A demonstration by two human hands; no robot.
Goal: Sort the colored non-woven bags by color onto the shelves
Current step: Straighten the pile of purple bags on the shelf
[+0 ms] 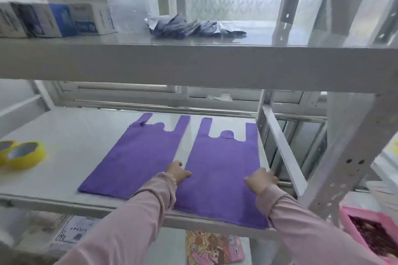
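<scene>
**Purple bag being laid at the right front of the middle shelf, placement not yet finished**

Hands: the left hand (177, 171) pinches the left side edge of the right purple bag (219, 157), thumb on top of the fabric and fingers curled over the edge. The right hand (261, 179) holds the opposite side edge the same way, close to the shelf's right edge. The hands are apart, the bag's width between them.

Task item: this bag lies flat on the middle shelf (75, 135), handles toward the back. Its near hem reaches the front edge and appears to sit slightly over it. The left purple bag (133, 161) lies just beside it, angled a little.

Recommendation: slide the held bag back, clear of the front edge. Keep both sides taut so no crease forms, and square it with its neighbour before letting go.

Further back: yellow tape rolls (23, 155) sit at the shelf's left edge. The upper shelf (193, 64) carries dark packets (193, 28) and boxes (53, 19).
</scene>
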